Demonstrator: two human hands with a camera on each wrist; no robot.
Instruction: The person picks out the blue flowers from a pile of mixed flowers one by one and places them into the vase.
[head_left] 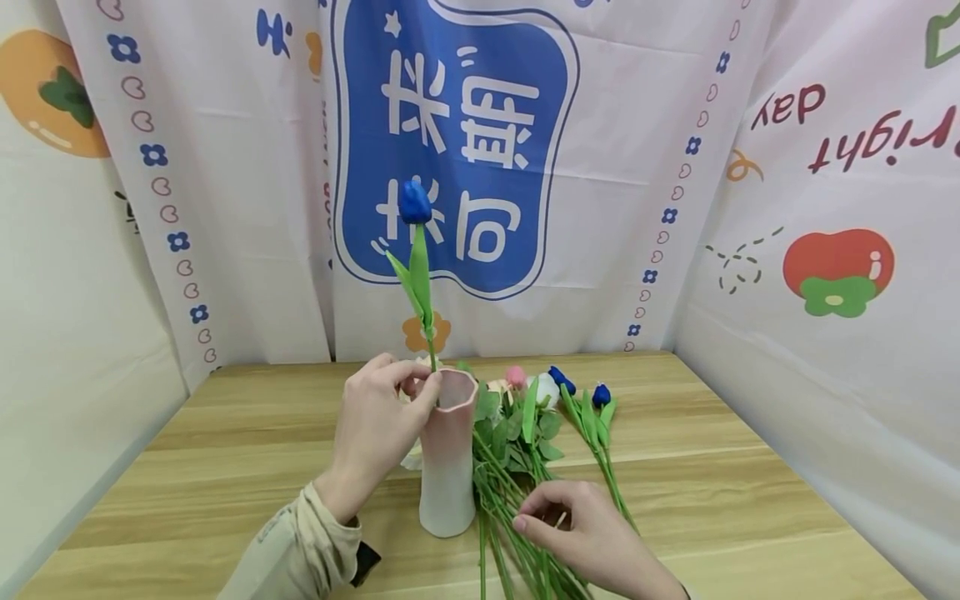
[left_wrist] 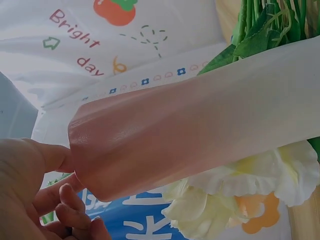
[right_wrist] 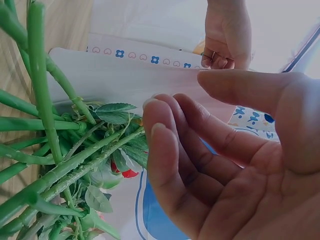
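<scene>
A tall vase (head_left: 447, 467), pink at the top and white below, stands upright on the wooden table. At its wavy rim, my left hand (head_left: 386, 425) pinches the stem of an artificial blue tulip (head_left: 415, 202) between thumb and fingers. The tulip rises upright above the vase, its lower stem hidden behind the fingers. In the left wrist view, the fingertips (left_wrist: 67, 160) are right at the vase's rim. My right hand (head_left: 588, 533), loosely curled with nothing in it, is over a bundle of green stems (head_left: 517, 533). The right wrist view shows a gap between thumb and fingers.
Artificial flowers lie right of the vase, among them a pink bloom (head_left: 516, 377) and a white bloom (head_left: 545, 390). Two more blue tulips (head_left: 602, 395) lie farther right. Cream petals (left_wrist: 200, 210) show behind the vase. Printed cloth (head_left: 622, 167) hangs around the table (head_left: 247, 433).
</scene>
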